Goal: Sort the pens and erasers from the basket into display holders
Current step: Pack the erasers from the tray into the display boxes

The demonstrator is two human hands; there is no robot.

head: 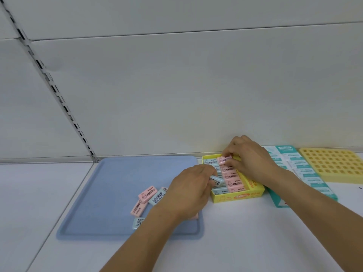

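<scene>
On the white surface (255,232) a blue tray (110,193) carries loose pink and pale-blue erasers (147,194), beside a yellow box (237,196) of rowed erasers, where the left hand (191,190) grips a pale-blue eraser (216,180) and the right hand (248,157) pinches a pink eraser (224,160).

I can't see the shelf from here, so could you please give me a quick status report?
Left hand holds blue eraser at yellow box. Right hand pinches pink eraser at box's far end. Loose erasers on blue tray. Nothing in the way.
</scene>
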